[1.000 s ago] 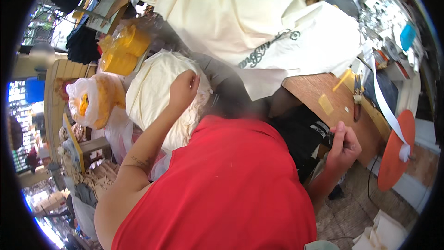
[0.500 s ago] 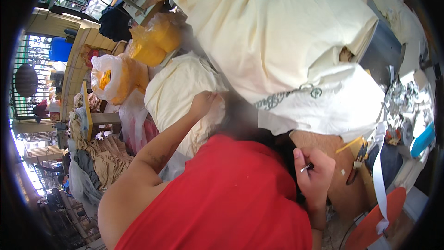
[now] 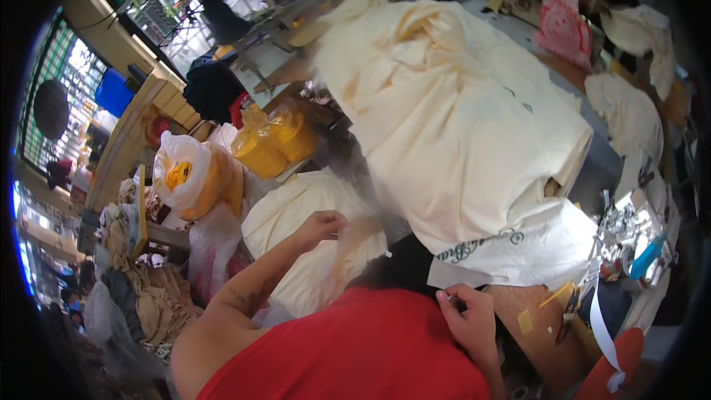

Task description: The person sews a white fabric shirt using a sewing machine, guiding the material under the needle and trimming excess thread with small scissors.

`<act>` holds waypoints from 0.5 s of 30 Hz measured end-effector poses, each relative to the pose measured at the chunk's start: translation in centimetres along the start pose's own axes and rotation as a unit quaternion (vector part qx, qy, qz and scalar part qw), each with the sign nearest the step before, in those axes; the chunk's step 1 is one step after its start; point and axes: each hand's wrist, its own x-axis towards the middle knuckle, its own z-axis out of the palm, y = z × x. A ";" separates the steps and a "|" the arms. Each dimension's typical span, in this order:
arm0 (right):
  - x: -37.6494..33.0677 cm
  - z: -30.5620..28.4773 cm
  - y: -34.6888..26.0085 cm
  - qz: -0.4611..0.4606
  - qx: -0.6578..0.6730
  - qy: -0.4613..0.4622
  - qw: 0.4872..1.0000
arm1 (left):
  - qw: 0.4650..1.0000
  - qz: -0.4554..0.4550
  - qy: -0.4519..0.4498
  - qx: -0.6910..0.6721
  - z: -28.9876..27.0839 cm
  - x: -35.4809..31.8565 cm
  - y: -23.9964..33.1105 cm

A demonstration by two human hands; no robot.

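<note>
My left hand (image 3: 324, 228) is closed with fingertips pinched together, over a bundle of cream cloth (image 3: 285, 204) to my left. What it pinches, if anything, is too small to tell. My right hand (image 3: 468, 318) is curled shut in front of my red shirt around a small metal tool, of which only a short bit shows between the fingers. Just beyond that hand hangs the white printed edge of a large cream cloth heap (image 3: 459, 126), which spreads over the table ahead.
Left stand a plastic bag of yellow-orange material (image 3: 189, 178) and wrapped yellow cones (image 3: 278, 141). Beige cloths (image 3: 159, 289) lie piled below. On the right are a tray of small metal parts (image 3: 629, 230), a white ribbon (image 3: 603, 326) and a pink-and-white bag (image 3: 564, 26).
The view has tilted up, showing more of the table's far side. My right hand has come closer to the cloth's printed edge and my body. My left hand stays over the cream bundle.
</note>
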 end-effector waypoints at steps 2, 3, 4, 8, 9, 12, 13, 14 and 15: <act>-0.4 0.9 0.0 0.004 -0.007 0.019 1.000 | 0.991 0.079 0.091 0.051 -0.1 0.0 1.3; -0.5 1.4 0.3 -0.007 -0.006 0.026 1.000 | 0.981 0.114 0.136 0.077 0.4 -0.1 2.2; -0.5 1.9 0.4 -0.012 0.004 0.033 0.999 | 0.954 0.211 0.132 0.170 1.4 -0.8 4.0; -0.3 4.6 -2.6 -0.085 0.088 0.120 0.985 | 0.803 0.450 0.027 0.389 9.8 -8.1 12.4; -0.2 4.9 -3.4 -0.105 0.112 0.117 0.981 | 0.818 0.448 -0.055 0.357 12.0 -9.9 13.5; -0.3 4.8 -3.6 -0.145 0.150 0.055 0.977 | 0.804 0.467 -0.224 0.292 17.2 -13.0 15.1; -0.4 4.7 -2.8 -0.159 0.145 0.037 0.976 | 0.806 0.447 -0.267 0.280 17.8 -12.8 14.8; -1.7 3.3 -2.3 -0.155 0.110 0.061 0.980 | 0.817 0.423 -0.273 0.282 18.2 -13.4 14.9; -3.2 1.7 -1.7 -0.150 0.078 0.087 0.982 | 0.826 0.396 -0.280 0.287 18.5 -13.9 15.5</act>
